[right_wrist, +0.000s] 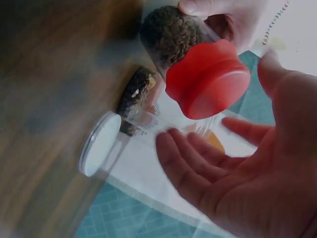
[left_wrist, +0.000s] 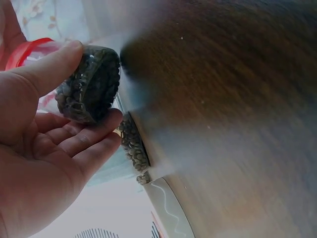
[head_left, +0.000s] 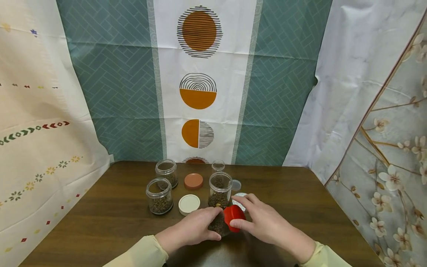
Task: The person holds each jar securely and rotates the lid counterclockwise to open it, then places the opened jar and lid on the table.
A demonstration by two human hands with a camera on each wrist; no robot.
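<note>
My left hand (head_left: 195,226) grips a clear jar (left_wrist: 89,84) partly filled with dark brown pellets. The jar is tilted on its side, its mouth end toward the right hand, with a scalloped red lid (right_wrist: 210,82) on that end. My right hand (head_left: 263,224) is spread around the lid, thumb on the near side and fingers on the far side. In the right wrist view its fingers stand apart from the lid. Just behind the held jar, an uncovered clear jar (head_left: 220,191) of pellets stands upright, and a silvery white lid (head_left: 239,204) lies beside it.
Two more uncovered pellet jars, one nearer (head_left: 159,198) and one farther (head_left: 166,172), stand at left. A cream lid (head_left: 189,204) and a terracotta lid (head_left: 193,181) lie between the jars. Farther back are a clear container (head_left: 218,165) and a translucent lid (head_left: 235,184). Curtains surround the wooden table (head_left: 110,207).
</note>
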